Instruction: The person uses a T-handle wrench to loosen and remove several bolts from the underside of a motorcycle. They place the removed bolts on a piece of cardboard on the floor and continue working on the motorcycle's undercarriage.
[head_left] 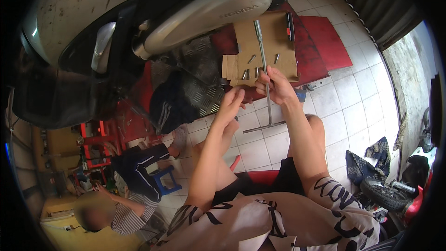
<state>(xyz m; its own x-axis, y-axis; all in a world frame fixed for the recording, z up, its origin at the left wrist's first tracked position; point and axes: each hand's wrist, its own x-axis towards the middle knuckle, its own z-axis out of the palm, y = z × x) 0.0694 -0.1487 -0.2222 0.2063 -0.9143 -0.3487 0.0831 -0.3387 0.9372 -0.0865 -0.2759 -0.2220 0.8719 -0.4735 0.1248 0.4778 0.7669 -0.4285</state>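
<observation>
A: Where's the T-handle wrench (265,72)?
B: Centre frame, upright, right hand (278,86) gripping its shaft. Left hand (231,104) beside it, fingers loosely curled, holding nothing I can make out.
A: Risk?
B: Its socket end could knock the bolts (251,69) off the brown cardboard sheet (269,42), upper centre, with a red-black marker (290,25).

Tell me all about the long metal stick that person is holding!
The T-handle wrench is a thin, grey metal rod with a socket end pointing up toward the scooter and a crossbar at the bottom. It stands nearly upright over the cardboard. The right hand wraps its middle; the left hand hovers beside it.
</observation>
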